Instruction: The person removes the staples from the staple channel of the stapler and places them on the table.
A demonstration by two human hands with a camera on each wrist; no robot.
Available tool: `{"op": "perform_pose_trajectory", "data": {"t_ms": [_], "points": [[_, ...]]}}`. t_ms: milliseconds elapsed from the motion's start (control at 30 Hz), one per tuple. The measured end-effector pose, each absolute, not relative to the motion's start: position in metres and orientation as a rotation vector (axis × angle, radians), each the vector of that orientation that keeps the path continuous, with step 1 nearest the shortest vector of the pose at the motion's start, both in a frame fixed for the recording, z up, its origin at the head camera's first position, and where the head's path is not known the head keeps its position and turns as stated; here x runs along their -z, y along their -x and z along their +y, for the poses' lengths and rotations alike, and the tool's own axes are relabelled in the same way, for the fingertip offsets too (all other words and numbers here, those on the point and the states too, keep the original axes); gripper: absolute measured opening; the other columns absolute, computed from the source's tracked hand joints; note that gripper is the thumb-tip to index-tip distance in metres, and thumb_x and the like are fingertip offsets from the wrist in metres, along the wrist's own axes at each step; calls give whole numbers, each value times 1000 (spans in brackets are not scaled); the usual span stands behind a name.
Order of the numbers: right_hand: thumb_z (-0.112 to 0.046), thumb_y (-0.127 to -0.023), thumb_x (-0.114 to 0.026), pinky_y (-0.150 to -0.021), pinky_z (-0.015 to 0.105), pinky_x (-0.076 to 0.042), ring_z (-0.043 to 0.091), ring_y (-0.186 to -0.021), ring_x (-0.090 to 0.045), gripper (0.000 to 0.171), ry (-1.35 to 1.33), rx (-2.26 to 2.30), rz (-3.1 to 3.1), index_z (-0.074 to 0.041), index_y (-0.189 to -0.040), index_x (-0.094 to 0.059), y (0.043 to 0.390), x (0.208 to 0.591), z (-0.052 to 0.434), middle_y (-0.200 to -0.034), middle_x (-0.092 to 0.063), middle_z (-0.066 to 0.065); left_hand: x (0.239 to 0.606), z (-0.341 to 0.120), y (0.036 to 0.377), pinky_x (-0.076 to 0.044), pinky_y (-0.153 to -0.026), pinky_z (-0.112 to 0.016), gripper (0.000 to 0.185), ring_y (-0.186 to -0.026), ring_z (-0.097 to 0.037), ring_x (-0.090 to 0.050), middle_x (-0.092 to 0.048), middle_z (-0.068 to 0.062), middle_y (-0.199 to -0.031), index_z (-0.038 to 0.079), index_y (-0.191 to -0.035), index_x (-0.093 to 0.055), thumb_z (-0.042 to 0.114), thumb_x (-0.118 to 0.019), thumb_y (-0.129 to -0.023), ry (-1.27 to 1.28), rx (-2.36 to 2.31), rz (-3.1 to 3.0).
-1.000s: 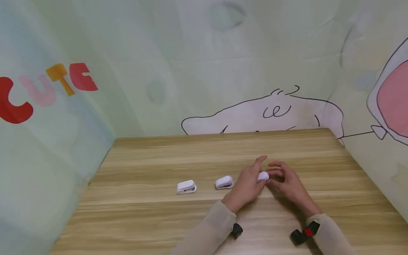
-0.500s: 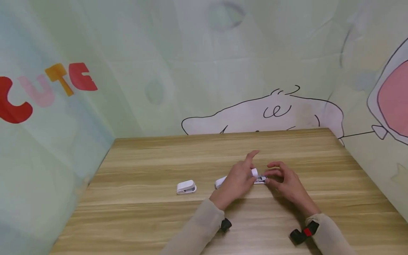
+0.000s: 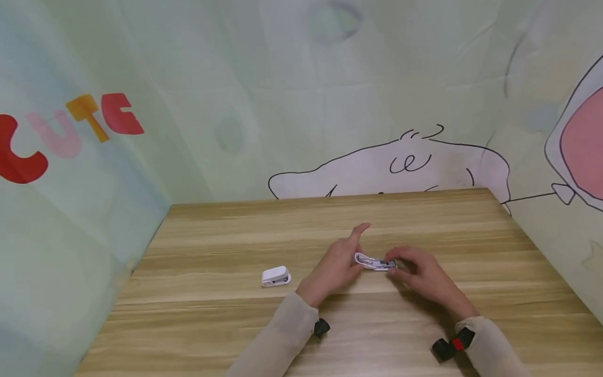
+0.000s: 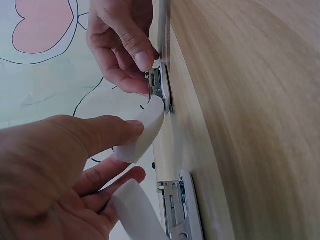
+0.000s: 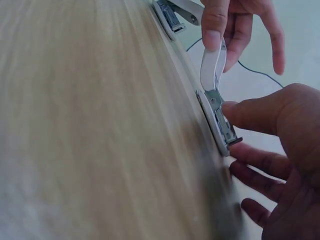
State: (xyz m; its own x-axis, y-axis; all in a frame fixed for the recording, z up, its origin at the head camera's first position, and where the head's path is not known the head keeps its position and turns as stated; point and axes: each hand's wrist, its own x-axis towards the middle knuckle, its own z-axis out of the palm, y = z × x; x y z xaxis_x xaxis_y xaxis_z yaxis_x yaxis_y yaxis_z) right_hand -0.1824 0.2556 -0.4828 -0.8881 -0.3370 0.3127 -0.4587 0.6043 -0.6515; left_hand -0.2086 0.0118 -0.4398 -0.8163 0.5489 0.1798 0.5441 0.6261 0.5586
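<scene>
- Pinching with my left hand [image 3: 332,268], I held the raised cover [image 4: 148,136] of an opened white stapler [image 3: 377,264].
- My right hand [image 3: 422,272] gripped its metal body [image 5: 214,100].
- It sat nearer the worktop's [image 3: 212,324] right edge than left.

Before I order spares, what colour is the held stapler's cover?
The cover is white, clearest in the left wrist view.

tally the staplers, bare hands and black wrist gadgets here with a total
White rounded staplers with metal insides: 3, counting the opened stapler and the third stapler, which the left hand hides from the head view
Bare hands: 2, that one and the right hand
Black wrist-worn gadgets: 2, left gadget and right gadget
Total: 7
</scene>
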Motion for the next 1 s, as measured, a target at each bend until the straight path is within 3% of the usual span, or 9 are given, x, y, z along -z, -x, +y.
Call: {"op": "perform_pose_trajectory", "data": {"t_ms": [100, 233, 433, 800, 1000], "points": [[-11, -86, -78, -97, 55, -46, 27, -114, -63, 23, -700, -1062, -2683, -19, -107, -74, 182, 481, 253, -117, -70, 2, 440, 12, 209, -51, -84, -29, 93, -83, -8, -58, -67, 3, -95, 24, -158, -22, 5, -77, -85, -955, -959, 2829], [-12, -86, -78, -95, 57, -47, 29, -112, -63, 20, -672, -1008, -2710, -20, -104, -76, 181, 479, 251, -116, -70, 2, 440, 12, 208, -51, -86, -29, 94, -85, -9, -58, -67, 3, -97, 26, -158, -21, 5, -78, -85, -941, -957, 2822], [-9, -86, -78, -93, 52, -50, 19, -105, -66, 20, -587, -1040, -2705, -23, -99, -76, 180, 479, 252, -107, -72, -7, 441, 14, 208, -51, -89, -30, 96, -87, -8, -58, -68, 4, -99, 29, -159, -19, 5, -77, -86, -910, -953, 2799], [-6, -84, -80, -87, 44, -53, 16, -99, -69, 27, -426, -1046, -2562, -19, -107, -73, 177, 476, 255, -104, -74, -6, 437, 14, 207, -51, -89, -31, 92, -88, -10, -58, -68, 4, -99, 27, -158, -21, 6, -77, -87, -911, -930, 2815], [6, -77, -81, -73, 32, -57, 11, -84, -68, 45, -662, -937, -2533, -9, -116, -64, 173, 465, 256, -94, -73, -1, 437, 14, 207, -51, -89, -31, 92, -88, -10, -57, -68, 4, -100, 27, -158, -22, 6, -77, -87, -913, -919, 2818]]}}
